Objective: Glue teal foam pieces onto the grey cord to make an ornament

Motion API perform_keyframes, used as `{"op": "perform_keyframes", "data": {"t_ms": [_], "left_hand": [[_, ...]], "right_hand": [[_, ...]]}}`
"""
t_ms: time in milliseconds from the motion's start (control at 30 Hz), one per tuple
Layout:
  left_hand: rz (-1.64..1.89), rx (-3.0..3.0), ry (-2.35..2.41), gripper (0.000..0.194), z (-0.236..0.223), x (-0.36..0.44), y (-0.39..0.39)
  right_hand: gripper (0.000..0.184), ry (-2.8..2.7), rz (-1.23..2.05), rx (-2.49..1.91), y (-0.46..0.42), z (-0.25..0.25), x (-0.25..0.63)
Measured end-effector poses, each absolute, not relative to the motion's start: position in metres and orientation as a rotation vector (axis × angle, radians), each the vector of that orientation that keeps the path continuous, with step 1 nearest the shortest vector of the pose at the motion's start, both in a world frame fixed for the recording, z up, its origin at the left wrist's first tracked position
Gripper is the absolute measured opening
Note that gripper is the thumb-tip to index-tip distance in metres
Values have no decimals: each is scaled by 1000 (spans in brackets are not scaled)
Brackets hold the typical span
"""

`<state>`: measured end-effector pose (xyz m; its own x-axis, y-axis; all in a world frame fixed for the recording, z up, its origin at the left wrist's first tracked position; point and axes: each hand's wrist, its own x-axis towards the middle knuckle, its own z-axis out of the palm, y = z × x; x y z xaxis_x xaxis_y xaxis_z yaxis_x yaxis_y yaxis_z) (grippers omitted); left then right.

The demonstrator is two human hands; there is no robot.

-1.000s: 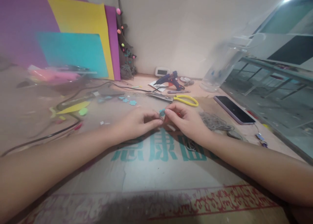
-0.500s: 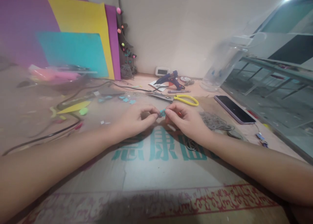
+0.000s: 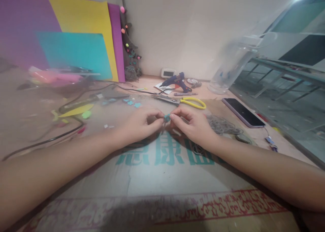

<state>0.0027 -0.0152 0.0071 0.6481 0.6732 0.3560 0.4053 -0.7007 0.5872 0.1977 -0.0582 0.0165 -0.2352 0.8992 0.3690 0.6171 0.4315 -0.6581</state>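
Observation:
Between my two hands is a small teal flower-like piece (image 3: 167, 117), pinched from both sides just above the table. My left hand (image 3: 148, 123) grips its left edge between thumb and index finger. On the other side, the thumb and fingertips of my right hand (image 3: 189, 122) close on its right edge. A thin dark strand seems to hang below the piece, too blurred to name. Just beyond the hands lie scissors with yellow handles (image 3: 193, 102) and several loose teal flower cut-outs (image 3: 137, 105). A bundle of grey cord (image 3: 223, 125) rests beside my right wrist.
A blue glue gun (image 3: 175, 81) stands at the back by a small white device (image 3: 168, 72). A phone (image 3: 242, 113) and a clear plastic jug (image 3: 230, 68) are at the right. A black cable (image 3: 73, 118) curves across the left side. Coloured sheets (image 3: 76, 52) lean behind.
The small teal piece has turned a little between my fingertips, and my right fingers have shifted slightly left. Both hands keep their pinch.

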Motion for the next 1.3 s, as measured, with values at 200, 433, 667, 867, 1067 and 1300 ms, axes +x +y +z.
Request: {"op": "perform_keyframes", "data": {"t_ms": [200,433,667,867,1067,1300], "left_hand": [[775,2461,810,29,9,3,-16],[785,2476,766,26,7,3,-15],[808,2478,775,27,6,3,-15],[821,2524,756,28,10,2,-17],[816,2491,795,26,10,2,-17],[830,2480,807,23,7,3,-17]], "right_hand": [[22,-1965,504,-1274,-56,14,199],[18,-1964,541,-1245,-57,15,199],[22,-1928,747,-1171,-57,14,200],[19,-1902,734,-1167,-54,12,200],[19,-1898,739,-1153,-53,11,200],[19,-1931,711,-1147,-54,12,199]]}}
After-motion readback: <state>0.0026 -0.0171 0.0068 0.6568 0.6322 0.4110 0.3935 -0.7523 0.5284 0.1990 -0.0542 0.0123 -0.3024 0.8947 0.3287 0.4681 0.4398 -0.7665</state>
